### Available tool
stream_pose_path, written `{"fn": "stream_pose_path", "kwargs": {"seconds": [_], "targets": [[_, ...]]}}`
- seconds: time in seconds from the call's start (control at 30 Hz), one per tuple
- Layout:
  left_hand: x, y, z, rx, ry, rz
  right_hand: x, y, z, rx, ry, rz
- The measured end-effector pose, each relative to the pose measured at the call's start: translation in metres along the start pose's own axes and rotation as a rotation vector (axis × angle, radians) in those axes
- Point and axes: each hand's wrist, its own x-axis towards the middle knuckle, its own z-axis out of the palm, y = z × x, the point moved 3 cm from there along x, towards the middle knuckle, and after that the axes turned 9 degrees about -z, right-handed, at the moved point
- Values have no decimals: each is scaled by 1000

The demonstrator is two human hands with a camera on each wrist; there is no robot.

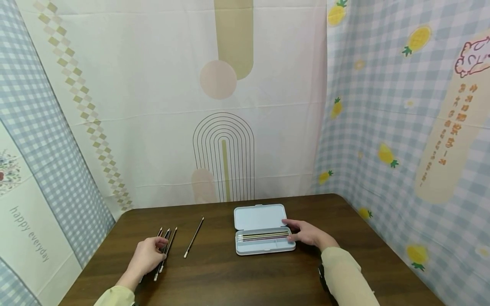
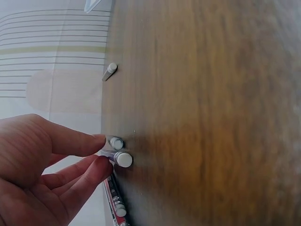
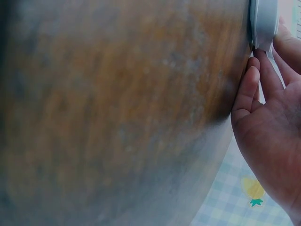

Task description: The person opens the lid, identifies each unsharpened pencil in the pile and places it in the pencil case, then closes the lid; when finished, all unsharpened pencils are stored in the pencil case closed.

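Note:
On the left of the table my left hand [image 1: 147, 257] is over several dark pencils with white erasers. In the left wrist view, the thumb and fingertips pinch one pencil [image 2: 123, 159] close to its eraser end. Another pencil [image 2: 115, 142] lies right beside the thumb tip, and more lie below the fingers. A light blue pencil case [image 1: 258, 247] stands with its lid [image 1: 260, 217] raised, and several pencils [image 1: 264, 236] lie in its back compartment. My right hand [image 1: 308, 234] holds the case's right side, thumb on the tray's edge and fingers by the lid.
A single pencil [image 1: 194, 238] lies at a slant between the left hand and the case. The brown wooden table [image 1: 229, 280] backs onto a patterned white cloth [image 1: 164, 106]. A checked cloth [image 1: 383, 127] hangs along the right side.

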Motion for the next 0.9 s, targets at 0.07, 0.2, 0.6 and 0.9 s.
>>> {"fn": "stream_pose_path", "kwargs": {"seconds": [0.07,0.2,0.6,0.9], "targets": [[0,1,0,5,1,1,0,0,0,3,4,0],[0,3,0,12,2,4,-1,-1,0,1,8,-6],[0,2,1,66,5,3,-1,-2,0,-1,7,4],[3,3,2,69,-10,-12,-1,-2,-1,-9,-1,-2]]}}
